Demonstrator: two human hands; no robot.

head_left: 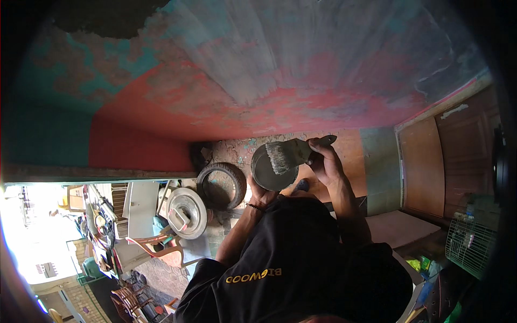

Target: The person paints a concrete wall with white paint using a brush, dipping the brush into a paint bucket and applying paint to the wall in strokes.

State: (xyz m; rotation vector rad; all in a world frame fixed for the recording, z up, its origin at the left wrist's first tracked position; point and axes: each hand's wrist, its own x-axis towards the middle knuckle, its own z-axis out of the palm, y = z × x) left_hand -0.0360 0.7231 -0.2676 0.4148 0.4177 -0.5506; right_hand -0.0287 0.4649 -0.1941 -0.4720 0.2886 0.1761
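Observation:
My left hand (259, 192) holds a round grey pan (269, 171) filled with wet grey plaster, gripping it from below. My right hand (326, 161) grips the dark handle of a wide brush (288, 152), whose grey-coated bristles rest over the pan's contents. Both hands are raised in front of a wall (280, 70) with peeling red and teal paint and a pale grey smeared patch.
Below lie a black tyre (222, 185) and a round metal lid (186, 212) on the ground. Plastic chairs (156, 245) and clutter stand at lower left. A brown wooden door (447, 161) is at right, a wire cage (468, 242) near it.

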